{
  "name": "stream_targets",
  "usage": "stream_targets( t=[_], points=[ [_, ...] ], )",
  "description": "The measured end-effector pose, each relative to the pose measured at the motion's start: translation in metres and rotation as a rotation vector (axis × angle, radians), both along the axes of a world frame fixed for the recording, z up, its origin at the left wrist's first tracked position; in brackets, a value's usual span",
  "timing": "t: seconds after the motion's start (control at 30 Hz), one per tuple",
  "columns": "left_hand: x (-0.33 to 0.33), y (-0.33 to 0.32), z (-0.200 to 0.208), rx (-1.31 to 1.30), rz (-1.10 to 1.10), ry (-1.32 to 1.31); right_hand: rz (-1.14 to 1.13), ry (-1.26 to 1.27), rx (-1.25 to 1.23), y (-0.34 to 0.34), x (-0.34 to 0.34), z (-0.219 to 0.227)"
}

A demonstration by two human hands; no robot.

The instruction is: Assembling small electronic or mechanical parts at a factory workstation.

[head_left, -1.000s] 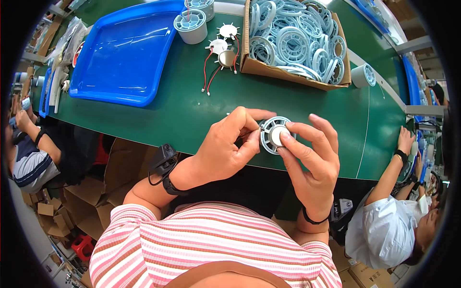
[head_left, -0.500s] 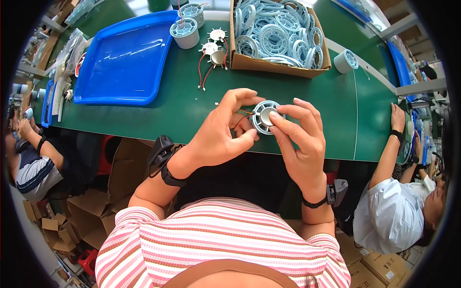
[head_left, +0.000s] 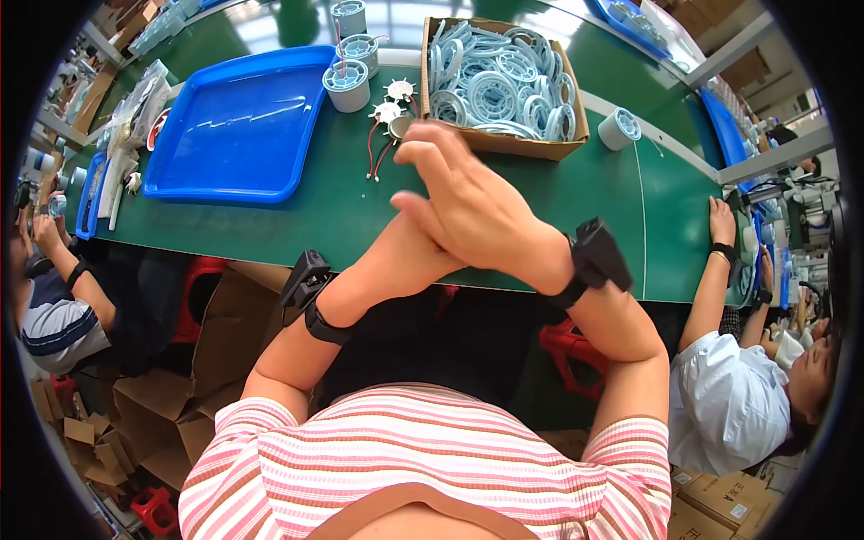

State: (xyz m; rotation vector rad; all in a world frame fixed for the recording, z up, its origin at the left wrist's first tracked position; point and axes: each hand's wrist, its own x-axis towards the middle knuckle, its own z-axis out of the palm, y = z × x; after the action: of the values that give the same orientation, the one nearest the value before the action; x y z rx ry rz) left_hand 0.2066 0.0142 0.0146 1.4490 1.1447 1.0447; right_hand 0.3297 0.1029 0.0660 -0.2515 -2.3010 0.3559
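My right hand (head_left: 481, 198) crosses over my left, its fingers stretched and slightly bent toward the far side of the bench. Its thumb stands apart from the fingers, and no held thing shows. Just beyond its fingertips lie two white toothed discs (head_left: 388, 112) and a round metal-faced part (head_left: 399, 128), with thin red and black wires (head_left: 372, 155). My left hand (head_left: 400, 256) is underneath, near the bench's front edge. Its fingers are hidden behind the right hand, as is whatever they hold. The light-blue spoked round part seen earlier is out of sight.
An open cardboard box (head_left: 531, 147) full of light-blue rings stands at the back. Left of it are light-blue cups (head_left: 346, 94) and a blue tray (head_left: 229, 126). Another cup (head_left: 619, 130) lies tipped right of the box. People sit on both sides; one person's forearm (head_left: 706, 292) rests at right.
My right hand has left the spoked round part and swung up and left across my left hand, toward the wired parts. The view has shifted slightly.
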Motion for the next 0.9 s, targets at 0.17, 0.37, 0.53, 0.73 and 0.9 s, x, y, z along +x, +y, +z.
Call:
stream_targets(
  t=[0.17, 0.37, 0.53, 0.73, 0.9],
  points=[
    [-0.003, -0.003, 0.007, -0.018, 0.004, -0.024, 0.057, 0.097, -0.106, 0.011, 0.013, 0.051],
    [0.001, -0.004, -0.005, 0.173, 0.097, -0.15, -0.081, -0.123, -0.511, -0.005, 0.077, 0.061],
    [-0.004, 0.006, -0.001, 0.286, 0.042, 0.027, -0.13, -0.15, -0.315, -0.027, 0.084, 0.015],
    [-0.004, -0.004, 0.008, 0.334, 0.012, 0.193, -0.218, -0.025, -0.433, -0.056, 0.075, -0.039],
    [0.007, -0.014, 0.016, 0.25, 0.072, 0.03, -0.445, -0.004, -0.546, -0.051, 0.104, -0.031]
  ],
)
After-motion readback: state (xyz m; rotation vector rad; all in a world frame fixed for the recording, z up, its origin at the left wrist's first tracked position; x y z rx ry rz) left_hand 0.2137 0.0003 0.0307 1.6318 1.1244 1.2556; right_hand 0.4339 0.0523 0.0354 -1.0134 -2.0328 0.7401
